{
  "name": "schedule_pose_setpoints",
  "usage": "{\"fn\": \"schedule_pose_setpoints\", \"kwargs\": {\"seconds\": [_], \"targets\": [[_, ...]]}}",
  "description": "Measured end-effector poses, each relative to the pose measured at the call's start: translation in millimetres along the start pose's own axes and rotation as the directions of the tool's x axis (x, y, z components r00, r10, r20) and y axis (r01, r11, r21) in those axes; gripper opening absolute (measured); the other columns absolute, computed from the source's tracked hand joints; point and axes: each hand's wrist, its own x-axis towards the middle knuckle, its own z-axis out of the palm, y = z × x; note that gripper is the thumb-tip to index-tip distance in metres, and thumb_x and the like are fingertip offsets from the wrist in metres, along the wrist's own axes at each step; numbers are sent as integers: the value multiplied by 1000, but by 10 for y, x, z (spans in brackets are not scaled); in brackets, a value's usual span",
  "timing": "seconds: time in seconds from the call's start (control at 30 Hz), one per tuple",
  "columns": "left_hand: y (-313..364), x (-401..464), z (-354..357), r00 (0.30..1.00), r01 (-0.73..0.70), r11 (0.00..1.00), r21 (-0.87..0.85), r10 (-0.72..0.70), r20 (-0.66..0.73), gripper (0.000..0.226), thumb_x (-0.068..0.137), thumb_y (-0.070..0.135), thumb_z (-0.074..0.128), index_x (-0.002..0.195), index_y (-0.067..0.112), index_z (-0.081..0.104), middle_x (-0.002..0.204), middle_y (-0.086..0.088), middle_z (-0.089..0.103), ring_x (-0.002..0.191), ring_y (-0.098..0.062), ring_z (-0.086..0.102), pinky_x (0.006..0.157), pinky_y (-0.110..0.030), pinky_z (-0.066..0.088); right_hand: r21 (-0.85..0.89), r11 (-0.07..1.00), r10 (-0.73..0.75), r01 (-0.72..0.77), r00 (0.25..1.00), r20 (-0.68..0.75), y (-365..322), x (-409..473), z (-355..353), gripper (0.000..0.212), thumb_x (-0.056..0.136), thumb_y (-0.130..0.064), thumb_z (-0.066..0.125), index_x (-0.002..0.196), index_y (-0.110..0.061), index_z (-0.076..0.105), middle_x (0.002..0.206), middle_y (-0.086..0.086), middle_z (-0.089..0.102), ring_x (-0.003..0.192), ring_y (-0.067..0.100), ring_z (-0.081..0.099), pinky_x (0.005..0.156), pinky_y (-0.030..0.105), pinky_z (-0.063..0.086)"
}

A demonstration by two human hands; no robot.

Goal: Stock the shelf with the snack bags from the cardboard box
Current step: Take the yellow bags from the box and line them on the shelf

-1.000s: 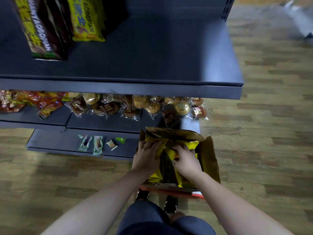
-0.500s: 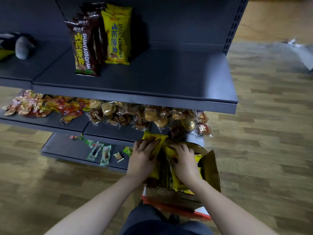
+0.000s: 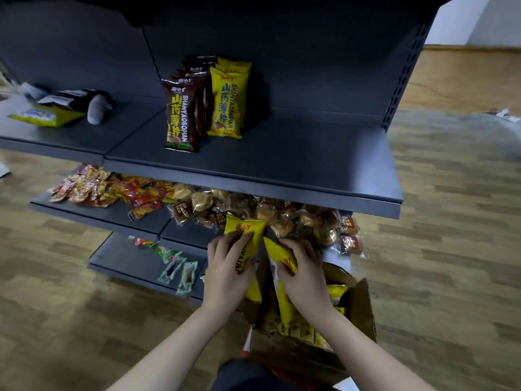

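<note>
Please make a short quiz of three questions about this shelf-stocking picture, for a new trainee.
1. True or false: the cardboard box stands on the top shelf.
2. Which bags stand upright on the top shelf? A) only brown snack bags B) brown snack bags and yellow snack bags side by side C) none
3. Fill in: the left hand and the right hand each grip a ______ bag above the box.

Key
1. False: it is on the floor, below the shelves.
2. B
3. Yellow: left-hand bag, right-hand bag.
</note>
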Motion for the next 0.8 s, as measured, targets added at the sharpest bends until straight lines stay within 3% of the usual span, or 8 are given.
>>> {"fn": "schedule_pose_setpoints", "kwargs": {"seconds": [0.13,0.27,0.4,0.53,0.67,0.8], "targets": [[-22,65,-147,993,-1,1000,-11,0,-115,53,75,3,72,124,16,55,121,-8,53,114,-29,45,94,-30,36,96,993,-66,67,998,-14,-227,60,-68,41,89,-27,59,128,-35,47,130,-14,40,126,12,37,106,29,36],[56,260,-264,974,7,999,-48,-18,-226,49,76,7,64,124,17,55,122,-9,53,115,-27,44,100,-23,29,174,973,-138,151,987,-85,-524,213,-184,42,88,-22,62,126,-35,50,129,-14,44,124,7,38,104,17,32],[115,580,-332,952,21,995,-96,-49,-302,52,74,0,64,123,15,56,123,-8,52,114,-27,44,102,-17,25,172,943,-256,285,951,-172,-820,523,-285,40,85,-18,63,123,-28,53,125,-13,45,121,12,44,103,27,38],[89,914,-410,948,12,993,-115,-47,-315,51,75,-1,65,123,13,57,122,-9,52,113,-27,43,100,-13,22,95,939,-304,330,928,-217,-1000,849,-345,40,86,-16,62,124,-25,54,126,-11,45,119,15,42,100,26,36],[-9,1221,-467,959,-14,995,-94,-13,-283,48,77,7,61,125,12,57,122,-10,52,114,-28,43,95,-21,26,38,947,-302,318,927,-221,-1120,1124,-362,42,88,-16,61,127,-24,52,130,-11,44,120,11,36,93,9,26],[-110,1477,-485,970,-59,994,-89,37,-238,53,77,1,66,127,11,55,124,-9,51,116,-28,40,92,-28,31,-19,958,-279,285,920,-275,-1187,1356,-333,42,86,-17,63,126,-25,52,130,-11,44,119,11,37,89,4,26]]}}
